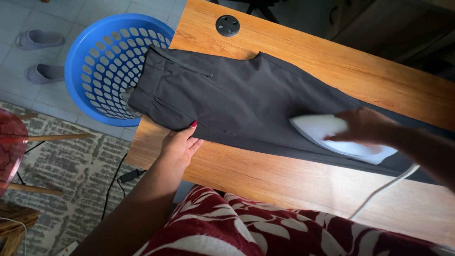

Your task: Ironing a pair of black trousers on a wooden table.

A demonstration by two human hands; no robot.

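A pair of dark grey trousers (246,102) lies flat across a wooden table (303,182), the waistband end pointing toward ten o'clock and hanging just over the table's left edge, the leg running off toward four o'clock. The left hand (179,144) rests at the near edge of the cloth, at about seven o'clock from the middle of the garment; its fingers lie together and flat, the tips pressing the fabric down against the table, with a red-painted nail showing at the edge of the cloth. The right hand (362,125), at about three o'clock, is closed over the top of a white iron (339,140), whose pointed nose aims toward nine o'clock and whose sole sits on the trouser leg. The iron and that hand are blurred, so the exact grip of the fingers cannot be told. A white cord (384,189) runs from the back of the iron toward six o'clock across the bare wood. Beyond the table's left edge, at ten o'clock, stands a blue perforated laundry basket (102,66) on the tiled floor, touching or just under the waistband. Two pale slippers (40,57) lie well apart from it at nine o'clock. A round black cable grommet (227,25) sits in the tabletop at twelve o'clock.
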